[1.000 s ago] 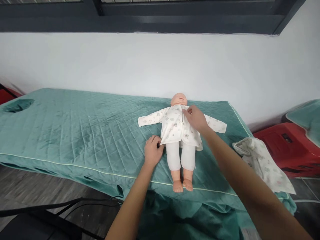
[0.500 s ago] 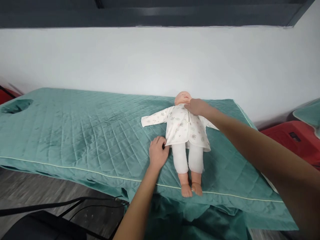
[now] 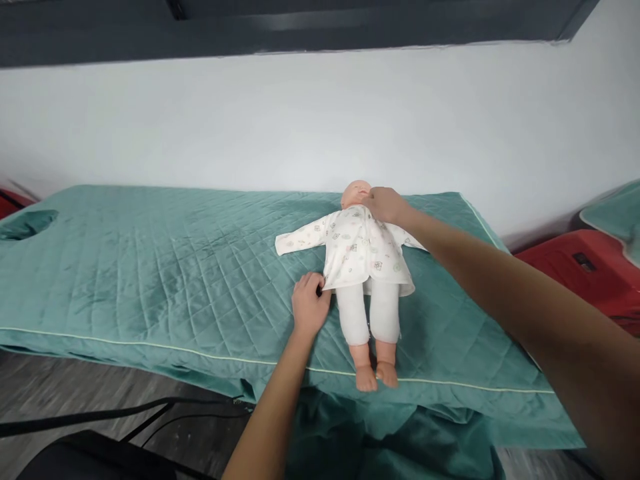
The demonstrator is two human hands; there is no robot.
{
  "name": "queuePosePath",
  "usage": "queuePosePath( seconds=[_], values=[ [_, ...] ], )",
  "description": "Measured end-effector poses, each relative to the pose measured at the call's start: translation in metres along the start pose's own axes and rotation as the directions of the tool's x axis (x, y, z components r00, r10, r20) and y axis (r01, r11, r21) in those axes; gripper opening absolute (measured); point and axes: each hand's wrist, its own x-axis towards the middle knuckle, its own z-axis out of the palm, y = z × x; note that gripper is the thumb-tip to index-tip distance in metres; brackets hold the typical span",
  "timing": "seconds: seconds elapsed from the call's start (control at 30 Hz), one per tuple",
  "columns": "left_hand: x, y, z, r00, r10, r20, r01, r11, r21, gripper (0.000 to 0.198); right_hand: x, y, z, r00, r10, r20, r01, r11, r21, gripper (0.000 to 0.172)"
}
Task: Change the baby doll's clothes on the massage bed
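A baby doll (image 3: 357, 193) lies on its back on a green quilted bed cover (image 3: 200, 267), head toward the wall. It wears a white printed shirt (image 3: 357, 250) with the sleeves spread out, and white trousers (image 3: 353, 313); its feet are bare. My right hand (image 3: 387, 203) is closed at the shirt's collar, just under the doll's chin, and its fingertips are partly hidden. Beside the shirt's lower left corner, my left hand (image 3: 310, 303) rests on the cover with curled fingers. A small dark spot shows between its thumb and fingers; what it is I cannot make out.
A white wall (image 3: 225, 127) runs behind the bed, with a dark panel (image 3: 300, 30) above. The bed has a face hole (image 3: 30, 225) at the left. Red objects (image 3: 580, 267) stand to the right. Black straps or cables (image 3: 125, 410) lie at the lower left.
My right hand has shifted slightly up at the collar, and the shirt's front edges look closer together. My left hand stays by the hem. The whole view has shifted a little.
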Motion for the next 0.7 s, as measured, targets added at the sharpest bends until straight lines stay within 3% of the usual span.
queuePosePath(
  seconds=[0.13, 0.23, 0.37, 0.47, 0.6, 0.7],
  values=[
    [0.000, 0.000, -0.001, 1.000, -0.017, 0.003, 0.017, 1.000, -0.015, 0.014, -0.021, -0.013, 0.006, 0.997, 0.075, -0.015, -0.076, 0.994, -0.082, 0.014],
    [-0.001, 0.000, -0.001, 0.999, -0.034, 0.003, 0.034, 0.999, -0.030, 0.014, -0.044, -0.014, 0.012, 0.992, 0.073, -0.098, -0.073, 0.997, 0.003, 0.013],
    [0.000, 0.000, -0.001, 0.998, -0.062, -0.001, 0.061, 0.995, -0.084, 0.011, -0.087, -0.005, 0.020, 0.980, -0.022, -0.196, 0.047, 0.991, 0.122, 0.017],
    [-0.001, 0.001, -0.003, 0.998, -0.069, 0.002, 0.068, 0.973, -0.222, 0.008, -0.127, 0.002, 0.027, 0.960, -0.101, -0.261, 0.157, 0.967, 0.202, 0.021],
    [-0.004, 0.000, -0.008, 0.999, -0.043, -0.031, 0.019, 0.839, -0.544, 0.011, -0.176, 0.017, 0.037, 0.965, -0.066, -0.253, 0.160, 0.914, 0.372, 0.025],
    [-0.001, -0.001, -0.012, 0.988, -0.156, -0.022, 0.089, 0.673, -0.734, 0.016, -0.190, 0.036, 0.044, 0.945, 0.108, -0.310, 0.066, 0.861, 0.504, 0.022]
  ],
)
